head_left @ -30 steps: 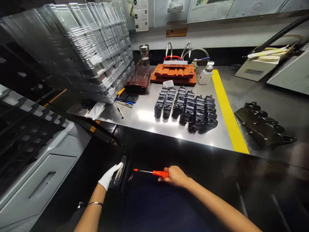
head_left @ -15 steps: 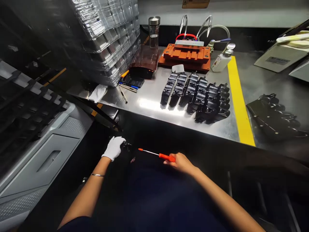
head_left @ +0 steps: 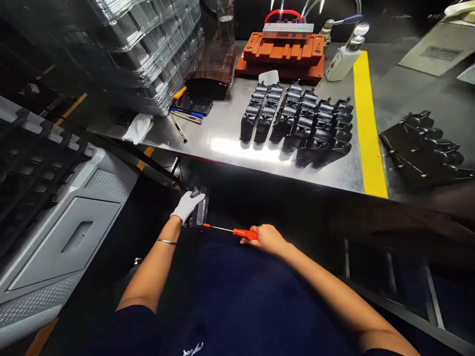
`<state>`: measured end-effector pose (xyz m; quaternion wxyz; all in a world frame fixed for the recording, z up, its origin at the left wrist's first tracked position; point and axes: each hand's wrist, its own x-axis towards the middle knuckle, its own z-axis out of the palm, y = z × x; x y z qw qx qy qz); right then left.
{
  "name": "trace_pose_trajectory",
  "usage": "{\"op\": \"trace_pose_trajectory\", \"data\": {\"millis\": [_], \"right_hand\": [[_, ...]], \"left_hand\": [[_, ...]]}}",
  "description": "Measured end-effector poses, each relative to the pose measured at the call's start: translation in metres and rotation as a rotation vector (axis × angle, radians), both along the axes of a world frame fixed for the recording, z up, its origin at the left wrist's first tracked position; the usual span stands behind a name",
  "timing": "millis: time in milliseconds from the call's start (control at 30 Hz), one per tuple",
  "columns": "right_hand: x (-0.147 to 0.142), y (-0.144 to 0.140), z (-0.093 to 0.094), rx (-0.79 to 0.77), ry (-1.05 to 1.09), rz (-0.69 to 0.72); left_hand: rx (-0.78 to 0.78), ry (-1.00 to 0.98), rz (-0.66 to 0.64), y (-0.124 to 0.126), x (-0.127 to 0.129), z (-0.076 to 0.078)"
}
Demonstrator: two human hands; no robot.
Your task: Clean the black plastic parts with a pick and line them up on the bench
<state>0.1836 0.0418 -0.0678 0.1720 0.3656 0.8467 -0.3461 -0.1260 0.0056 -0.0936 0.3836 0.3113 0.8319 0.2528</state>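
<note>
My left hand (head_left: 188,205), in a white glove, grips a black moulded part (head_left: 201,210) over the dark space below the table edge. Its fingers wrap the part's left side and hide some of it. My bare right hand (head_left: 270,238) is closed round the orange handle of a screwdriver (head_left: 222,229). The tool has a thin metal shaft and an orange tip, which points left and lies at the part's lower right corner; whether they touch I cannot tell. On the metal table stand rows of similar black moulded parts (head_left: 306,123).
An orange fixture (head_left: 284,49) and a white pump bottle (head_left: 343,62) stand at the back. Clear plastic trays (head_left: 148,54) are stacked at left, near pens (head_left: 187,116) and a phone (head_left: 195,105). More black parts (head_left: 426,143) lie beyond the yellow tape (head_left: 369,123). A grey bin (head_left: 70,237) stands lower left.
My left hand has moved right and up, turning the black part so more of it shows. The screwdriver has shifted left, its tip now at the part. The view has tilted down.
</note>
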Motion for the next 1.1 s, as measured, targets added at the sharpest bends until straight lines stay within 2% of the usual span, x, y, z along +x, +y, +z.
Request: {"op": "trace_pose_trajectory", "data": {"millis": [167,333,500,567,700,867,967,1100], "right_hand": [[-0.003,-0.004,0.002,0.030,-0.029,-0.012],[-0.002,-0.001,-0.002,0.037,-0.017,-0.015],[0.004,0.015,-0.010,0.087,-0.051,-0.245],[0.007,0.021,-0.011,0.092,-0.051,-0.291],[0.008,0.024,-0.013,0.062,-0.043,-0.263],[0.006,0.022,-0.013,0.043,-0.044,-0.263],[0.008,0.023,-0.008,0.007,-0.022,-0.242],[0.016,0.025,0.002,-0.109,0.041,-0.141]], "left_hand": [[-0.026,0.047,-0.047,0.012,0.022,-0.001],[-0.017,0.027,-0.095,0.012,0.026,0.001],[0.049,-0.115,-0.238,0.000,0.022,0.014],[0.054,-0.134,-0.274,-0.005,0.020,0.019],[0.043,-0.089,-0.321,-0.011,0.017,0.025],[0.016,-0.027,-0.424,-0.012,0.014,0.024],[-0.020,0.103,-0.444,-0.015,0.007,0.023],[-0.047,0.296,-0.436,-0.025,-0.009,0.021]]}}
